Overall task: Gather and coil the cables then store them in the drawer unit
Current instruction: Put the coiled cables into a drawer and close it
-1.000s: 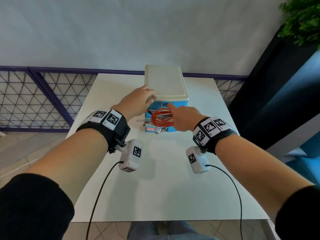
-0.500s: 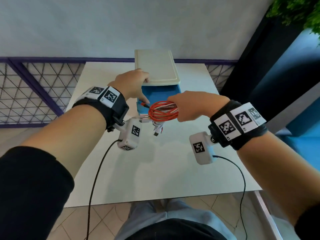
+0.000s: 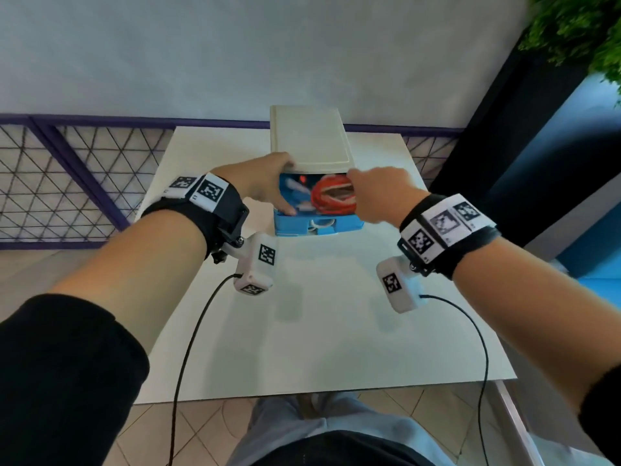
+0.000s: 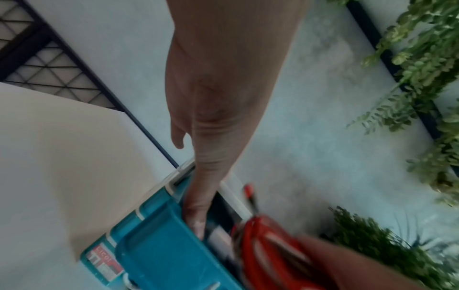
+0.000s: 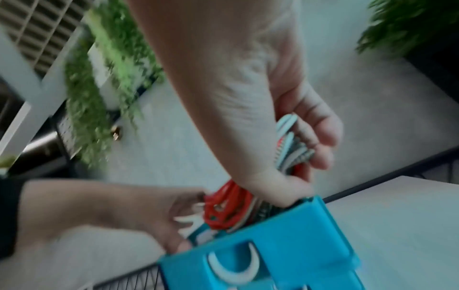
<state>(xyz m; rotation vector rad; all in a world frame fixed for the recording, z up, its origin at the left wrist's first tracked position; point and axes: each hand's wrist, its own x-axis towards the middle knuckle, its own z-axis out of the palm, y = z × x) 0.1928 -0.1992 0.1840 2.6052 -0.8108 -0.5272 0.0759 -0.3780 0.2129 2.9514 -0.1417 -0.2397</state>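
Observation:
The drawer unit [image 3: 309, 139] has a cream top and stands at the table's far middle. Its blue top drawer [image 3: 319, 227] is pulled out towards me. My right hand [image 3: 374, 193] grips a coil of red and white cables [image 3: 331, 196] and holds it down inside the drawer. The right wrist view shows the fingers [image 5: 320, 141] curled round the grey-white loops [image 5: 289, 151] and the red loops [image 5: 228, 204]. My left hand [image 3: 265, 183] rests at the unit's left front corner. Its straight thumb [image 4: 198, 213] lies on the drawer's left rim [image 4: 159, 245], beside the coil [image 4: 261, 243].
The white table [image 3: 302, 331] reaches to its front edge below my wrists. A purple-framed mesh fence [image 3: 67, 183] runs behind and to the left. A dark panel [image 3: 524, 156] and green plants [image 3: 578, 31] stand to the right. The drawer front carries a white crescent handle [image 5: 233, 270].
The right hand has carried the coil from in front of the unit up and down into the open drawer. The left hand stayed at the unit's corner, its thumb now on the drawer rim.

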